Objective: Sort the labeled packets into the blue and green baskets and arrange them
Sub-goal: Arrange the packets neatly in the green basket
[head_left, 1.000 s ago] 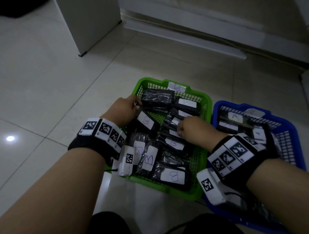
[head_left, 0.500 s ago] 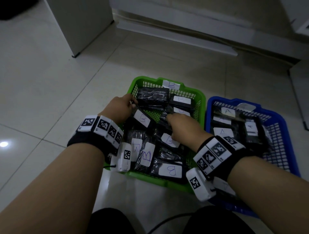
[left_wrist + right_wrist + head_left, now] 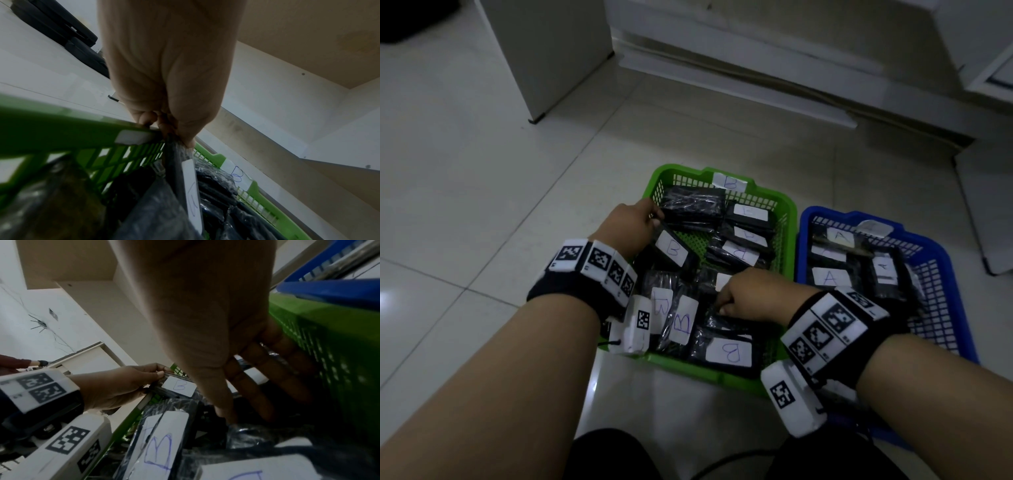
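Your left hand pinching black B-labelled plastic packet in green slatted plastic basket; your right hand, fingers extended, among packets.

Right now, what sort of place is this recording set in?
Probably an indoor room, with the work done on the floor: pale glossy floor tiles, white furniture along the wall, and the green basket and blue basket set on the tiles.

A glossy pale tiled floor lies below, a white cabinet stands far left, and a long white baseboard ledge runs behind.
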{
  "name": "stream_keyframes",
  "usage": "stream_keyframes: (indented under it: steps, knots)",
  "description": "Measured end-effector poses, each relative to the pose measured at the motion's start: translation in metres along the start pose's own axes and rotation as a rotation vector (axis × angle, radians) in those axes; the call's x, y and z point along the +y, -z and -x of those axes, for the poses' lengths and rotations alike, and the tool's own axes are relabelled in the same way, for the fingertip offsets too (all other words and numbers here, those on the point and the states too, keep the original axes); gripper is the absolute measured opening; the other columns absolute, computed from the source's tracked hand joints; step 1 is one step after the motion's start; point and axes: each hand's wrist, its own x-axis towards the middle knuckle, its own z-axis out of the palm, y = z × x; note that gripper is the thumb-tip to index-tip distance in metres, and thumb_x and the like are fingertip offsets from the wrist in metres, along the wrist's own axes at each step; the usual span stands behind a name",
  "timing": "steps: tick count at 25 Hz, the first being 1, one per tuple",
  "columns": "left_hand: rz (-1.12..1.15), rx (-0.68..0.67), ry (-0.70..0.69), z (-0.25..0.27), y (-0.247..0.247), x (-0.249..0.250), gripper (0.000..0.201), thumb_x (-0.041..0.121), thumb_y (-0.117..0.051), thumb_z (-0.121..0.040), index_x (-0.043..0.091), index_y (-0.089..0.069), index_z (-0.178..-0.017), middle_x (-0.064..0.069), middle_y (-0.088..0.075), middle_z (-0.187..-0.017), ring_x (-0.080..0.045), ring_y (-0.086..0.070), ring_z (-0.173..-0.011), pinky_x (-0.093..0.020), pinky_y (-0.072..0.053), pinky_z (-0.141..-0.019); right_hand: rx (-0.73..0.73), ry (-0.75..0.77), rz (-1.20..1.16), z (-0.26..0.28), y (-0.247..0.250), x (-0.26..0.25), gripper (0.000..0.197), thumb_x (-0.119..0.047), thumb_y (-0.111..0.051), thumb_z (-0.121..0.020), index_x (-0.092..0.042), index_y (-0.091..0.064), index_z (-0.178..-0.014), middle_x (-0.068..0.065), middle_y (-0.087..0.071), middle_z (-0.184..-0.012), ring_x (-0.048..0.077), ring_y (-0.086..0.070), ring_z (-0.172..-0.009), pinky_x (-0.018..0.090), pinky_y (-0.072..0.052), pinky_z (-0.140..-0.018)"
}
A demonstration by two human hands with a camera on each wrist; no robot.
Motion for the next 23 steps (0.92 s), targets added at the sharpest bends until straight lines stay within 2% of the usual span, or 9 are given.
stream_keyframes:
  steps: [2, 4, 9, 13, 15, 16, 18, 20, 23]
  knots:
    - [0.01, 0.001, 0.007, 0.0, 0.0, 0.0, 0.022, 0.02, -0.044, -0.097, 0.016, -0.055, -0.116, -0.016, -0.061, -0.091, -0.029, -0.058, -0.082, -0.028, -0.038, -0.069, -0.042, -0.051, 0.041, -0.001, -0.002, 0.001, 0.036, -0.031, -0.045, -0.097, -0.028, -0.056, -0.131, 0.001, -0.061, -0.125, 0.024, -0.055, -0.113, 0.03, -0.048, -0.082]
    - [0.007, 0.005, 0.005, 0.0, 0.001, 0.001, 0.022, 0.02, -0.044, -0.097, 0.015, -0.055, -0.116, -0.013, -0.058, -0.088, -0.029, -0.057, -0.081, -0.028, -0.038, -0.069, -0.059, -0.094, 0.069, -0.004, -0.005, -0.001, 0.035, -0.032, -0.044, -0.097, -0.022, -0.059, -0.127, 0.003, -0.061, -0.123, 0.025, -0.057, -0.11, 0.03, -0.048, -0.079]
    - [0.017, -0.01, 0.003, 0.0, 0.0, -0.002, 0.022, 0.021, -0.043, -0.098, 0.016, -0.054, -0.116, -0.019, -0.063, -0.096, -0.027, -0.055, -0.08, -0.028, -0.037, -0.069, -0.174, -0.124, 0.124, -0.013, -0.015, -0.003, 0.035, -0.034, -0.044, -0.096, -0.017, -0.062, -0.122, 0.005, -0.063, -0.118, 0.025, -0.06, -0.104, 0.027, -0.045, -0.072]
    - [0.004, -0.004, -0.001, 0.001, 0.0, 0.001, 0.022, 0.019, -0.043, -0.098, 0.014, -0.054, -0.117, -0.019, -0.064, -0.096, -0.027, -0.054, -0.082, -0.027, -0.036, -0.07, -0.152, -0.145, 0.111, -0.012, -0.019, 0.0, 0.034, -0.033, -0.045, -0.095, -0.015, -0.063, -0.118, 0.004, -0.063, -0.111, 0.024, -0.06, -0.099, 0.027, -0.044, -0.072]
    - [0.005, -0.002, -0.006, 0.002, 0.0, 0.001, 0.023, 0.018, -0.043, -0.098, 0.013, -0.055, -0.117, -0.019, -0.064, -0.097, -0.029, -0.056, -0.086, -0.028, -0.037, -0.07, -0.044, -0.164, 0.078, -0.008, -0.015, 0.0, 0.031, -0.032, -0.047, -0.095, -0.009, -0.064, -0.108, 0.007, -0.059, -0.101, 0.024, -0.057, -0.092, 0.028, -0.044, -0.071]
    - [0.006, -0.001, -0.005, 0.002, 0.0, 0.001, 0.023, 0.018, -0.043, -0.098, 0.013, -0.055, -0.117, -0.019, -0.064, -0.097, -0.03, -0.057, -0.087, -0.028, -0.037, -0.07, 0.056, -0.18, 0.06, -0.005, -0.012, 0.0, 0.028, -0.029, -0.048, -0.095, -0.008, -0.064, -0.103, 0.009, -0.056, -0.104, 0.025, -0.055, -0.094, 0.029, -0.044, -0.073]
    - [0.007, -0.002, -0.012, 0.002, 0.001, 0.001, 0.023, 0.018, -0.043, -0.098, 0.013, -0.055, -0.118, -0.02, -0.064, -0.097, -0.031, -0.058, -0.088, -0.028, -0.037, -0.07, 0.18, -0.187, 0.035, -0.003, -0.007, 0.002, 0.028, -0.026, -0.05, -0.095, -0.01, -0.066, -0.11, 0.011, -0.046, -0.122, 0.029, -0.048, -0.109, 0.032, -0.045, -0.08]
    - [0.011, -0.001, -0.018, 0.003, 0.001, 0.002, 0.024, 0.017, -0.043, -0.098, 0.013, -0.055, -0.118, -0.02, -0.065, -0.097, -0.032, -0.058, -0.09, -0.028, -0.037, -0.07, 0.116, -0.149, 0.02, -0.002, -0.006, 0.004, 0.027, -0.027, -0.051, -0.095, -0.016, -0.068, -0.113, 0.009, -0.037, -0.13, 0.03, -0.043, -0.114, 0.032, -0.044, -0.085]
    - [0.006, 0.002, -0.025, 0.004, 0.001, 0.001, 0.024, 0.017, -0.044, -0.098, 0.012, -0.055, -0.118, -0.021, -0.065, -0.096, -0.034, -0.059, -0.092, -0.029, -0.038, -0.071, 0.038, -0.114, -0.015, 0.0, -0.001, 0.006, 0.029, -0.031, -0.05, -0.095, -0.02, -0.068, -0.116, 0.009, -0.036, -0.131, 0.028, -0.043, -0.116, 0.033, -0.045, -0.094]
